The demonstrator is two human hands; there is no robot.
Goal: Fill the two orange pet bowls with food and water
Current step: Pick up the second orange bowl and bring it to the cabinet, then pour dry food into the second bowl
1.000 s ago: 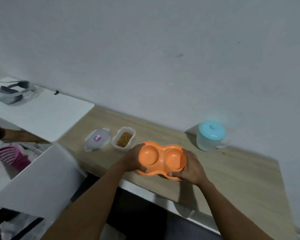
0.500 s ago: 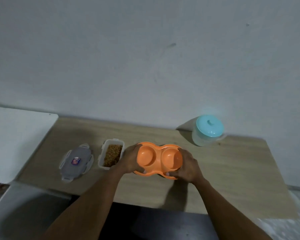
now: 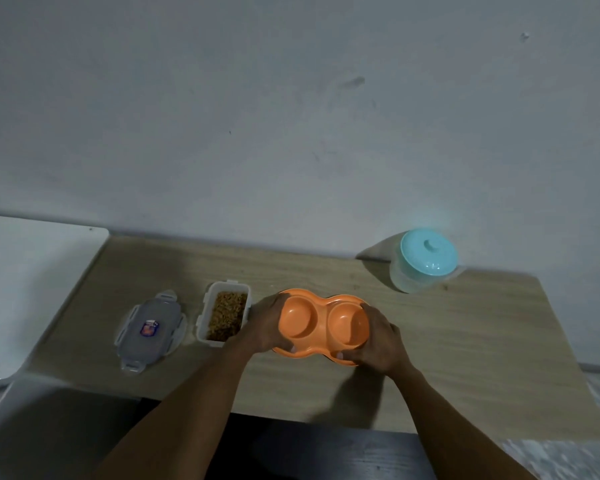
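Note:
An orange double pet bowl [image 3: 321,323] with two round empty wells is at the middle of the wooden table [image 3: 465,341]. My left hand [image 3: 262,323] grips its left end and my right hand [image 3: 381,337] grips its right end, fingers curled under the rim. Whether it rests on the table or is held slightly above it is unclear. Left of it stands an open clear container of brown dry food [image 3: 224,317]. A clear water jug with a light blue lid [image 3: 423,259] stands at the back right.
The container's clear lid [image 3: 149,329] lies flat left of the food. A white surface [image 3: 25,278] adjoins the table's left side. A grey wall runs behind the table; the near edge drops to a dark floor.
My view has swung right and squared up to the table; the headset and the white table's far end left the frame. Both hands still hold the orange bowl at the table's middle.

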